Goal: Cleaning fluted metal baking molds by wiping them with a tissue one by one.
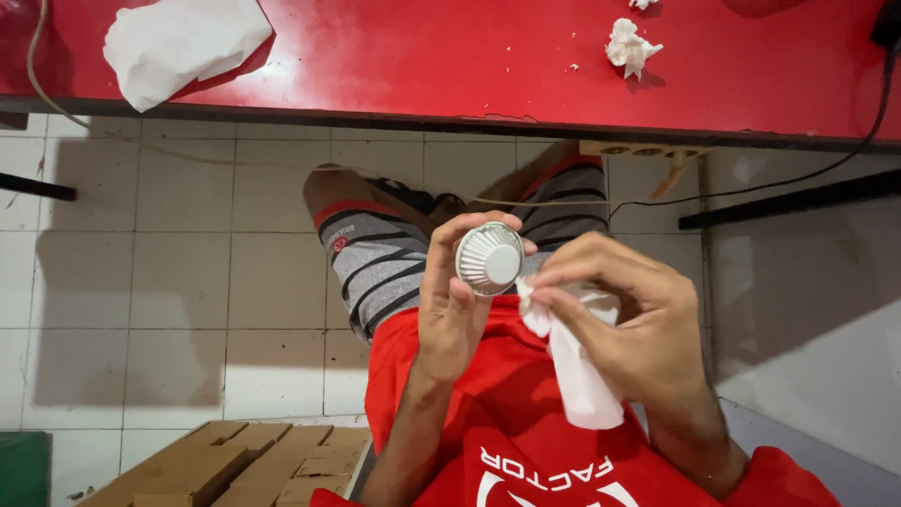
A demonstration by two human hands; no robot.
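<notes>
right now the left hand [452,310] grips a small ribbed metal cup [489,258] between thumb and fingers [488,223], its rounded base turned toward the camera, held over the lap. the right hand [631,324] has its fingers pinched on a white tissue [574,361], whose folded tip touches the cup's rim just beside the left thumb. the likely slip: pressing too hard could tip the cup out of that light fingertip hold onto the tiled floor [178,282] below. beyond the fingertips lies the red table [469,56] edge, well apart; open room on both sides.
</notes>
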